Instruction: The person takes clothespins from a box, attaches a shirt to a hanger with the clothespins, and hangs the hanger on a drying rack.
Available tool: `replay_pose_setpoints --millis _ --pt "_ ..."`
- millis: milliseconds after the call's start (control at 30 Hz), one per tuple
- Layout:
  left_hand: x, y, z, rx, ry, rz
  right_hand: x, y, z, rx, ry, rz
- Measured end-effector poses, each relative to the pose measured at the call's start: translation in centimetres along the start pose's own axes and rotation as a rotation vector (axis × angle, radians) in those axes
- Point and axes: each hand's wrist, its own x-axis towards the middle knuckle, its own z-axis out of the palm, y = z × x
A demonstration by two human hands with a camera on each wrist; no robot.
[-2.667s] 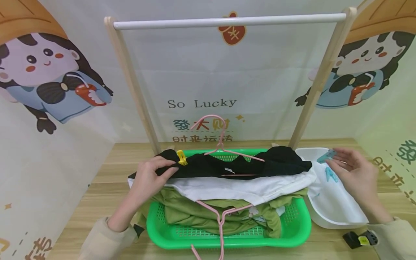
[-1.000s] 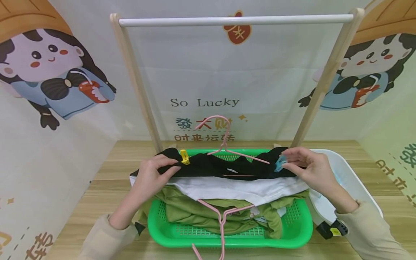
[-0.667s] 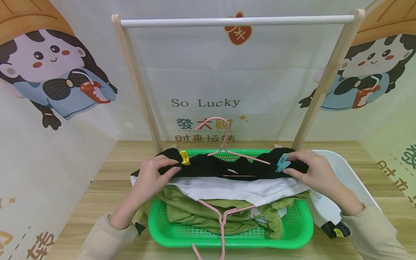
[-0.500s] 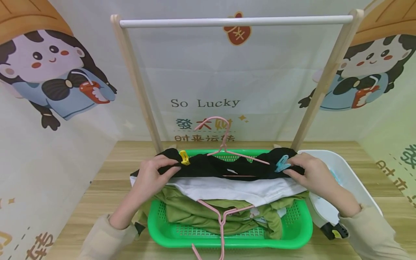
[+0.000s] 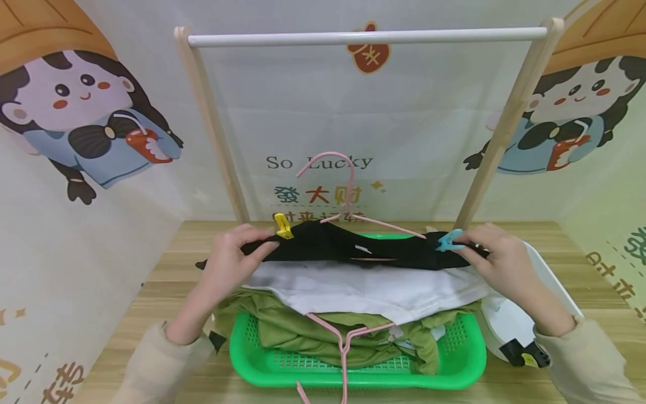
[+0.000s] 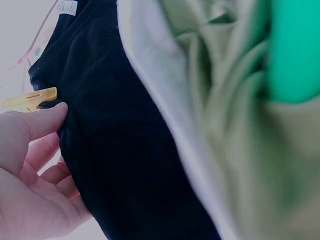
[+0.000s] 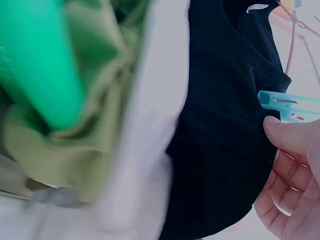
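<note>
The left hand point(image 5: 237, 258) and right hand point(image 5: 504, 264) are holding the black top point(image 5: 323, 241) between them, by its two shoulders. In each wrist view the thumb is pressing the front of the cloth while fingers are curling behind it, so each grip is nearly closed, parted only by fabric. The yellow clothespin point(image 5: 284, 225) is clipping the shoulder just beside the left fingertips; the blue clothespin point(image 5: 449, 240) is doing the same beside the right, though whether the right fingers are also touching it I cannot tell.

The top's long axis is running left to right, roughly parallel to the white rail point(image 5: 363, 37) of the wooden rack. The pink hanger point(image 5: 347, 210) is standing up from its neckline, the hook's free end pointing left; that hook is sitting between the two posts, well below the rail and apart from it, with the left hand slightly nearer to it.

Underneath, the green basket point(image 5: 404, 381) is resting on the counter point(image 5: 174, 252) and holding a bunched olive garment point(image 5: 292, 331), with a white garment point(image 5: 363, 286) draping over that. A second pink hanger point(image 5: 345, 359) is emerging from the white garment's near edge and reaching past the near rim. The white tray point(image 5: 512, 322) is lying to the basket's right, partly hidden by the right arm; its contents are not showing clearly.
</note>
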Motion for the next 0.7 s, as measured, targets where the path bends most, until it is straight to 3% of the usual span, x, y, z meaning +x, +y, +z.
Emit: replay_pose_setpoints --millis 167,367,700 --pt "1.7 0.4 -0.5 0.026 0.047 0.031 1.2 0.2 -0.7 0.037 0.079 0.003" --pt "3.4 0.9 -0.9 0.035 0.067 0.013 2.2 0.4 -0.8 0.059 0.179 0.014" --pt "7.3 2.7 -1.8 0.038 0.165 0.035 4.3 0.0 -2.3 0.084 0.297 0.129"
